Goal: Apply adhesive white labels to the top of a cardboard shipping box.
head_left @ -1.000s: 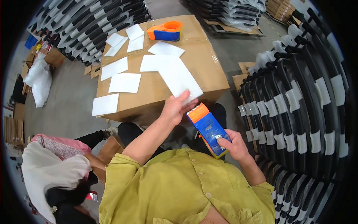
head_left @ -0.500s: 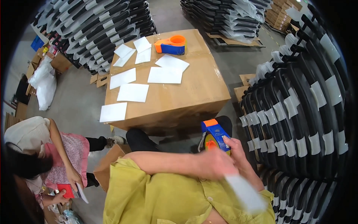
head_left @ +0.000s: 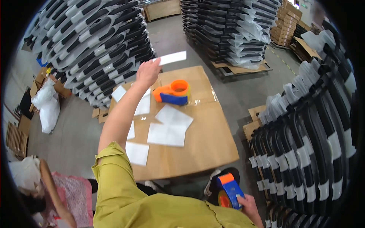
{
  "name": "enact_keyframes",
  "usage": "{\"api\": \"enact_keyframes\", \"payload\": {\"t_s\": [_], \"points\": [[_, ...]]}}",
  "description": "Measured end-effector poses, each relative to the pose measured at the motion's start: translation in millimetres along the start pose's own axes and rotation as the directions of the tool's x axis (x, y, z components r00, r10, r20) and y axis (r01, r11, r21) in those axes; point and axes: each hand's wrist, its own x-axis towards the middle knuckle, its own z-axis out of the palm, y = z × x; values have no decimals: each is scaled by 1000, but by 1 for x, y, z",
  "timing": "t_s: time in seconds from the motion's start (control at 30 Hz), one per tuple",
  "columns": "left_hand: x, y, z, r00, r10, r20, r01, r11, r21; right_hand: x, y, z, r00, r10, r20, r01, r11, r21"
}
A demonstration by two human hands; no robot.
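Observation:
My left hand point(head_left: 149, 72) is stretched out over the far left part of a big cardboard box point(head_left: 207, 133). Its fingers are closed on the near end of a thin white rectangular sheet point(head_left: 173, 57), held up above the box's far edge. My right hand point(head_left: 250, 207), low at the right near my body, grips a blue tape dispenser point(head_left: 232, 190) with an orange front. On the box top lie several white sheets point(head_left: 166, 136), some overlapping and some partly hidden by my left forearm. Among them stands a second, orange and blue tape dispenser point(head_left: 173, 98).
Tall stacks of black curved frames with white wrapping rise at the left point(head_left: 99, 41), far middle point(head_left: 213, 34) and right point(head_left: 300, 152). A co-worker in a pink apron point(head_left: 76, 190) bends at the lower left. A white plastic bag point(head_left: 47, 110) stands on the floor.
My left hand, with a white sheet, has swung from beside the dispenser at my body out over the box's far left. My right hand, holding the dispenser, sits lower in view.

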Motion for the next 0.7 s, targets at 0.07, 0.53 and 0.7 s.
{"api": "enact_keyframes", "payload": {"t_s": [0.07,0.53,0.7], "points": [[11,-15,50,994,-75,80,79,996,-41,7,-1,-7,998,-2,-56,1,1000,-11],[7,-33,65,971,-225,83,233,966,-109,38,-20,-4,989,21,-146,-16,999,33],[-84,62,-24,723,332,605,-123,925,-361,10,-10,1,984,-76,-161,76,997,-7]]}}
